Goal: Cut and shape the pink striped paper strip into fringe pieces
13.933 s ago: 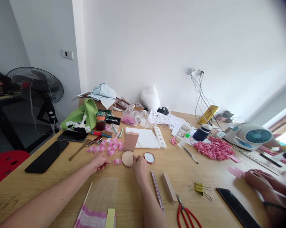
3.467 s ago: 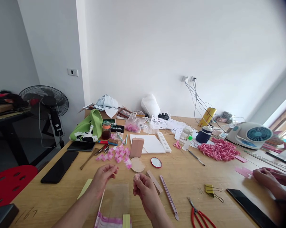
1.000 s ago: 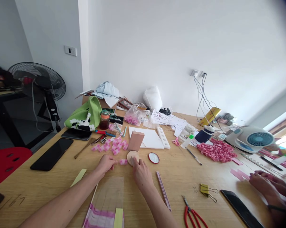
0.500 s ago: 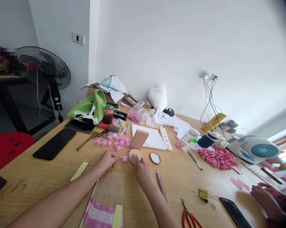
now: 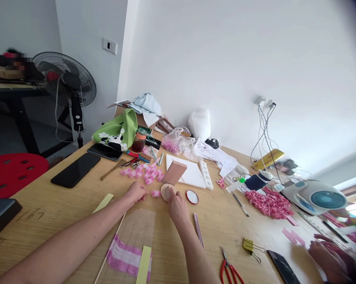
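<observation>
The right hand [image 5: 176, 208] is partly closed on a round pale wooden disc [image 5: 165, 192], its fingers [image 5: 169, 194] lying over the disc's near edge; how firmly they grip cannot be told. The left hand [image 5: 135, 193] is loosely curled, not clenched, with nothing visible in it. Its fingertips stop just beside a small pink flower cluster [image 5: 155, 193], which lies on the wooden table [image 5: 47, 205] between the two hands. The disc sits just in front of a tilted pinkish block [image 5: 174, 172], with a red-rimmed round mirror [image 5: 192, 197] to its right and a heap of pink flower clusters [image 5: 145, 173] beyond and to its left. A few seconds ago both hands were raised and apart above a clear plastic sheet [image 5: 133, 229], and the disc lay untouched. Now the right hand has come down onto the disc, and the left has dropped to the tabletop.
</observation>
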Action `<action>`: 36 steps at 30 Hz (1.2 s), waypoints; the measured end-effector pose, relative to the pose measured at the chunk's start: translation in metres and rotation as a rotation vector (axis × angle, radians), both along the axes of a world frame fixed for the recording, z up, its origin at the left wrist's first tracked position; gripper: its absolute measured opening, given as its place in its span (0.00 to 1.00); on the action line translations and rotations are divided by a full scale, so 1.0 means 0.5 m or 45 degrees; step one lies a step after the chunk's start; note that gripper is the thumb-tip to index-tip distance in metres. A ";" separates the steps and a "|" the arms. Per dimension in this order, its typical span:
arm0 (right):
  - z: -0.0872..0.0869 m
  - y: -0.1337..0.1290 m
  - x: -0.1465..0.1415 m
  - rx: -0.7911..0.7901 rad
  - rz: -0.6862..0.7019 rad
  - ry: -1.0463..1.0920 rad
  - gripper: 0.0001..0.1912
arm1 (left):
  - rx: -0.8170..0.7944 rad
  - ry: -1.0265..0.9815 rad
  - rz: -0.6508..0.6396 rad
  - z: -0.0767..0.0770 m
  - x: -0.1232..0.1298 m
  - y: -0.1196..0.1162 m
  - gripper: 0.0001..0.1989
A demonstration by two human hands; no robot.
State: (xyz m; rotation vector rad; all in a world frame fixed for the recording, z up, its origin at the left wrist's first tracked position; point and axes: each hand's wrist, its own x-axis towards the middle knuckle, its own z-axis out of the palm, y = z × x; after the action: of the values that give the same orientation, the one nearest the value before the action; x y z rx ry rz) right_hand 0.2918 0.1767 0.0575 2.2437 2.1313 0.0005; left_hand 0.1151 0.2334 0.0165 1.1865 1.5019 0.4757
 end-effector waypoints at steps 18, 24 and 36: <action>-0.005 0.003 -0.017 -0.025 0.049 -0.011 0.31 | -0.048 0.020 -0.016 -0.009 -0.007 0.003 0.13; -0.009 0.025 -0.015 0.003 0.033 0.023 0.30 | -0.028 0.025 -0.015 0.001 -0.007 0.000 0.14; -0.003 -0.034 0.026 0.103 -0.054 0.046 0.26 | -0.041 0.028 -0.079 0.003 -0.017 -0.002 0.14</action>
State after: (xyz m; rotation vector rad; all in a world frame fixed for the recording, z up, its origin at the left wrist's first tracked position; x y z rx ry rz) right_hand 0.3050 0.1597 0.0560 2.3505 2.1380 0.0457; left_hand 0.1066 0.2325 0.0179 1.2132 1.4817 0.3969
